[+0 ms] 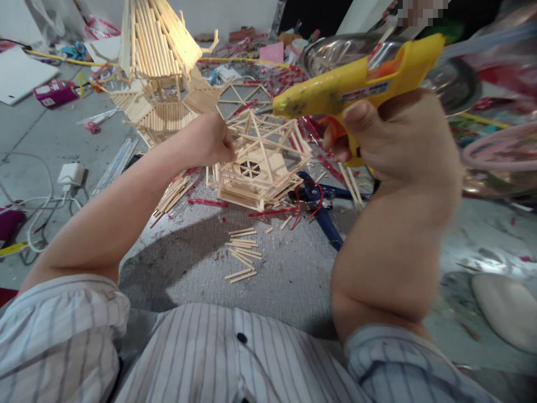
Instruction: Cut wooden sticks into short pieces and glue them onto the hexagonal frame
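My right hand [403, 134] grips a yellow glue gun [323, 87] with an orange trigger, raised on the right with its dark-smeared nozzle toward the left. My left hand [212, 140] is closed, fingers curled down at the left side of a low frame of thin wooden sticks [262, 184]. What its fingertips pinch, if anything, is hidden. This frame has a peaked, open roof outline and a spoked hexagon inside. Behind my left hand rises a taller tiered stick tower [161, 61] with a slatted roof. Short cut sticks [243, 252] lie on the grey cloth in front.
Blue-handled pliers [325, 218] with a red cord lie right of the frame. Longer sticks [174, 196] are bundled at the left. Behind stand metal bowls [331, 53] amid red plastic scraps. A white charger [71, 175] with cables and a purple box [54, 93] are at the left.
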Motion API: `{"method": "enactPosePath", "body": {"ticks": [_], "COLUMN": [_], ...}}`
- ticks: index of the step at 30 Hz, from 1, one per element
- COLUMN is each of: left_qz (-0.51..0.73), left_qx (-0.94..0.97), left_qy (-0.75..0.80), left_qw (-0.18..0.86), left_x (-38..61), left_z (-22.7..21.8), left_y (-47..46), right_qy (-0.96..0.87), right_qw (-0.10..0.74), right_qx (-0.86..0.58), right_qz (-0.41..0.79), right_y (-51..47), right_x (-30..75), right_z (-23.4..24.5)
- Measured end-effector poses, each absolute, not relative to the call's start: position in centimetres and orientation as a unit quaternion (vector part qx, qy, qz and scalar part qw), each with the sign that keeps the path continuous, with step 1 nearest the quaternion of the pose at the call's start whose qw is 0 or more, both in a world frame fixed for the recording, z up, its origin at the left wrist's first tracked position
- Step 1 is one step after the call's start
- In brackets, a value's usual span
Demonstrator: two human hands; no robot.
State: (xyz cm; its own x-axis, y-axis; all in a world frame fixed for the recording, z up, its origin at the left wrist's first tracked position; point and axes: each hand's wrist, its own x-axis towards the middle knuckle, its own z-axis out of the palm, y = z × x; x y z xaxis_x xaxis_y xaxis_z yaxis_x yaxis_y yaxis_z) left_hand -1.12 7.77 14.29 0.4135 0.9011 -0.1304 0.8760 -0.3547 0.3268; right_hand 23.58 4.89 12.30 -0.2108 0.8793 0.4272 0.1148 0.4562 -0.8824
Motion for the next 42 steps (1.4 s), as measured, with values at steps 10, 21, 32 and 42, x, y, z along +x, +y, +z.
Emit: {"method": "enactPosePath", "body": {"ticks": [10, 21, 32, 42], "left_qz": [0.057, 0.069, 0.067, 0.068], "left_qx": [0.816, 0.815, 0.825, 0.817], "left_qy": [0.546, 0.540, 0.529, 0.539], "left_qw": [0.180, 0.197, 0.188, 0.192], "left_x": [-1.4, -1.5, -1.7, -1.5], "left_z": [13.8, 13.4, 13.3, 13.3], "left_y": [7.9, 8.4, 8.4, 8.1], "right_qy": [-0.675, -0.695, -0.694, -0.694], "right_qw": [0.510, 0.503, 0.485, 0.491], "right_qx": [-0.387, -0.376, -0.398, -0.398], "right_qz": [0.368, 0.351, 0.354, 0.346], "right_y": [4.6, 4.8, 4.8, 4.6], "right_x": [23.3, 23.6, 23.6, 23.5], "right_z": [12.6, 12.2, 12.4, 12.5]}}
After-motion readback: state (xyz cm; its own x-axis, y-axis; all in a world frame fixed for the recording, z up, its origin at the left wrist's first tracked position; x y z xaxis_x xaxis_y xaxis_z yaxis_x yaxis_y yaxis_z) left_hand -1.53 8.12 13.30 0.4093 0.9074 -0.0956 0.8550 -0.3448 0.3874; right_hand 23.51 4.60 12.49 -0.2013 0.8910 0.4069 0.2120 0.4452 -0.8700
